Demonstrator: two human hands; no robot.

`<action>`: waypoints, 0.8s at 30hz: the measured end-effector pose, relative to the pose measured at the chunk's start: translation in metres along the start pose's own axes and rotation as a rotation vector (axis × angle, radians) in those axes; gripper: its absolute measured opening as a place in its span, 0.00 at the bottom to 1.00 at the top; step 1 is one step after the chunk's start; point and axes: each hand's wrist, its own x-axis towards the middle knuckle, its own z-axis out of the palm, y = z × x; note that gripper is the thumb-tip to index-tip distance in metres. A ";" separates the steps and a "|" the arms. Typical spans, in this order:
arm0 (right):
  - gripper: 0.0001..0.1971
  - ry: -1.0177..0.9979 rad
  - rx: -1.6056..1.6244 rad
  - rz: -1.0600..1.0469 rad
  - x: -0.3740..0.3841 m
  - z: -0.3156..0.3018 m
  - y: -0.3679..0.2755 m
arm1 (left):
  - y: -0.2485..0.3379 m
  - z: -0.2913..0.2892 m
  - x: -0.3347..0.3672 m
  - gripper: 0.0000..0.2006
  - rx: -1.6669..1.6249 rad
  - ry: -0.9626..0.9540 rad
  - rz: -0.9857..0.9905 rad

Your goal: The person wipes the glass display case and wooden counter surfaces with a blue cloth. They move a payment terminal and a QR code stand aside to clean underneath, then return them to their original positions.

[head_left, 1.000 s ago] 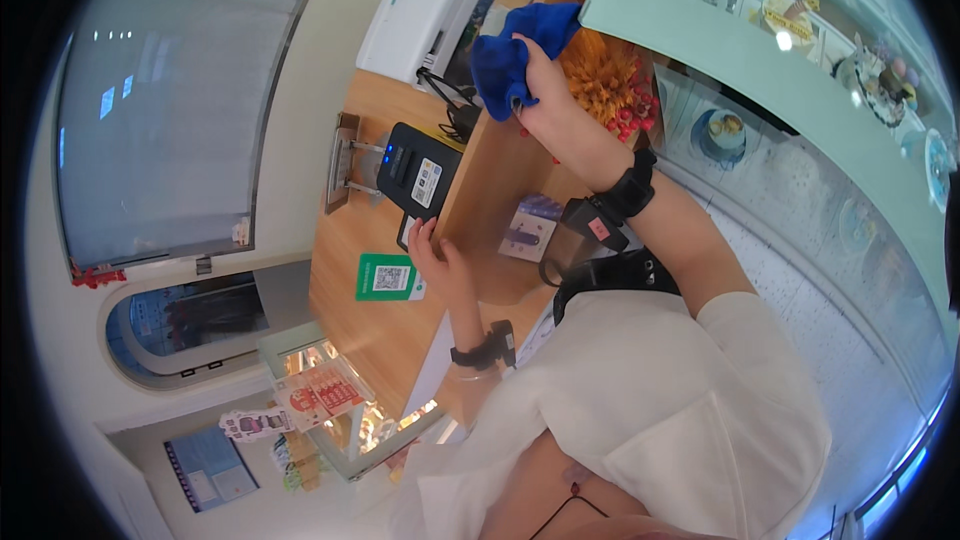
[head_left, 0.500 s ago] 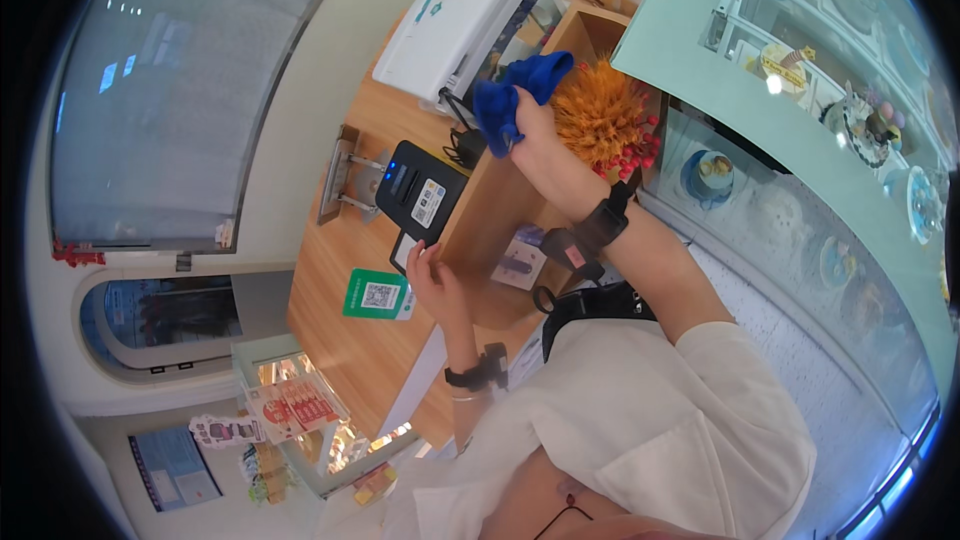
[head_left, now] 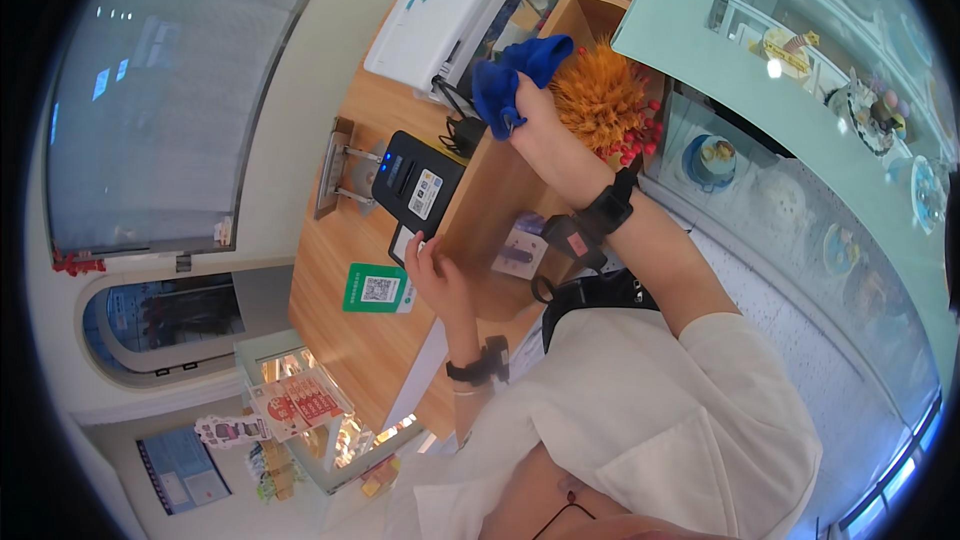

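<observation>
My right hand (head_left: 535, 112) is closed on a bunched blue cloth (head_left: 497, 95), raised beside a tuft of orange dried grass (head_left: 597, 100) with red berries. Its folds hide most of the fingertips. My left hand (head_left: 437, 280) has its fingers loosely apart and bent. They lie at the wooden ledge, by the white face of a small black-edged device (head_left: 402, 243); whether they touch it I cannot tell. Just beyond stands a black box-shaped payment device (head_left: 415, 180) with blue lights and a code sticker. Left of that hand lies a green code card (head_left: 375, 289).
A white machine (head_left: 425, 15) stands on the wooden counter (head_left: 345, 360), with black cables (head_left: 460, 135) beside it. A metal stand (head_left: 345, 175) is at the counter's left. Boxes sit in the wooden compartment (head_left: 480, 210). A glass cake display case (head_left: 690, 30) runs along the right.
My right hand and the blue cloth have shifted slightly up and to the left, still by the dried grass. My left hand stays nearly where it was.
</observation>
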 end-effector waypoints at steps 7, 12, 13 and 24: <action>0.10 -0.106 0.040 0.028 -0.012 -0.001 -0.003 | 0.000 -0.001 0.000 0.14 0.008 -0.009 0.015; 0.09 -0.035 -0.003 -0.006 -0.008 0.017 -0.025 | -0.001 0.000 0.001 0.14 0.020 0.002 0.072; 0.09 0.003 0.000 0.000 -0.005 0.019 -0.027 | 0.000 0.000 0.001 0.14 0.020 0.000 0.068; 0.12 -0.221 -0.176 0.261 -0.038 -0.030 -0.018 | -0.005 0.002 0.001 0.14 0.052 -0.018 0.077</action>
